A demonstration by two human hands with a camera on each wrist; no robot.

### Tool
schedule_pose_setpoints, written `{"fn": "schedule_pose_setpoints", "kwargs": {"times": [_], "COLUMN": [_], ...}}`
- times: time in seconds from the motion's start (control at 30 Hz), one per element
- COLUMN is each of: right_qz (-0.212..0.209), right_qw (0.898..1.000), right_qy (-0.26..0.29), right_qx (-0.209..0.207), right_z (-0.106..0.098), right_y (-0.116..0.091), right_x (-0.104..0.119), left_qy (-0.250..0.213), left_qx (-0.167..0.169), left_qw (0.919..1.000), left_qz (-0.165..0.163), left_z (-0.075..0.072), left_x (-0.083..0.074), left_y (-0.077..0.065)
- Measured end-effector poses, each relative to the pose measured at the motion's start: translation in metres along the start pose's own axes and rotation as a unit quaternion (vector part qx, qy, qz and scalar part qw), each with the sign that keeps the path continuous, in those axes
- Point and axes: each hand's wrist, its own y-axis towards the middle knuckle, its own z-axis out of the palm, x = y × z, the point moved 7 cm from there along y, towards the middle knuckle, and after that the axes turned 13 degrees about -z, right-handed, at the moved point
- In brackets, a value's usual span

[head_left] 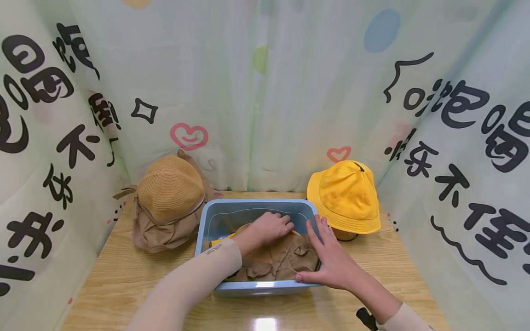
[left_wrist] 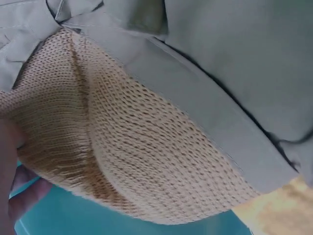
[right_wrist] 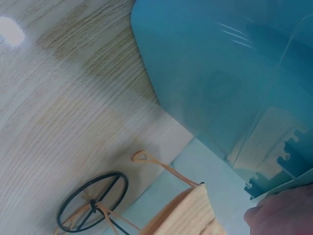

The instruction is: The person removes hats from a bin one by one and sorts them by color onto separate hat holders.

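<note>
A blue plastic bin (head_left: 265,287) stands on the table with a sun hat (head_left: 275,255) inside, its straw crown beside brown cloth. My left hand (head_left: 269,227) reaches into the bin and grips the hat's crown; in the left wrist view the thumb lies over the woven straw (left_wrist: 146,147) and fingertips (left_wrist: 34,193) show past its edge. A bit of yellow cloth (head_left: 221,240) shows under the left forearm. My right hand (head_left: 333,259) rests on the bin's right near corner, fingers straight along the side rim and thumb on the front rim.
Another straw-crowned hat with brown cloth (head_left: 169,193) stands left of the bin. At the right is a yellow bucket hat (head_left: 345,197). A black ring-shaped base (right_wrist: 93,200) with orange cord shows in the right wrist view. Printed curtains (head_left: 232,92) enclose the wooden table (head_left: 136,285).
</note>
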Motion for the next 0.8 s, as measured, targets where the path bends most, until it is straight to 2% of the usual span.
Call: {"fn": "schedule_pose_setpoints", "kwargs": {"times": [0.17,0.33,0.4,0.47,0.6,0.7,0.8], "right_qz": [0.003,0.001,0.0,-0.001,-0.001,-0.001,-0.001], "right_qw": [1.0,1.0,1.0,1.0,1.0,1.0,1.0], "right_qy": [0.004,0.005,0.006,0.006,0.006,0.011,0.016], "right_qx": [-0.005,-0.002,-0.003,-0.002,-0.004,-0.007,-0.012], "right_z": [0.0,0.001,0.001,0.001,0.0,0.001,0.001], "right_y": [0.0,0.002,0.002,0.002,0.001,0.0,0.0], "right_x": [-0.001,-0.002,-0.002,-0.002,-0.001,-0.002,-0.001], "left_qy": [-0.023,-0.042,-0.052,-0.061,-0.056,-0.036,-0.016], "left_qx": [-0.026,-0.101,-0.142,-0.177,-0.253,-0.31,-0.342], "left_qw": [0.9994,0.9934,0.9876,0.9816,0.9657,0.9494,0.9379], "left_qz": [0.002,-0.035,-0.043,-0.037,0.002,0.036,0.056], "left_z": [-0.016,-0.039,-0.049,-0.057,-0.076,-0.09,-0.102], "left_x": [0.01,0.026,0.031,0.033,0.031,0.03,0.032], "left_y": [-0.011,-0.022,-0.026,-0.03,-0.036,-0.041,-0.045]}}
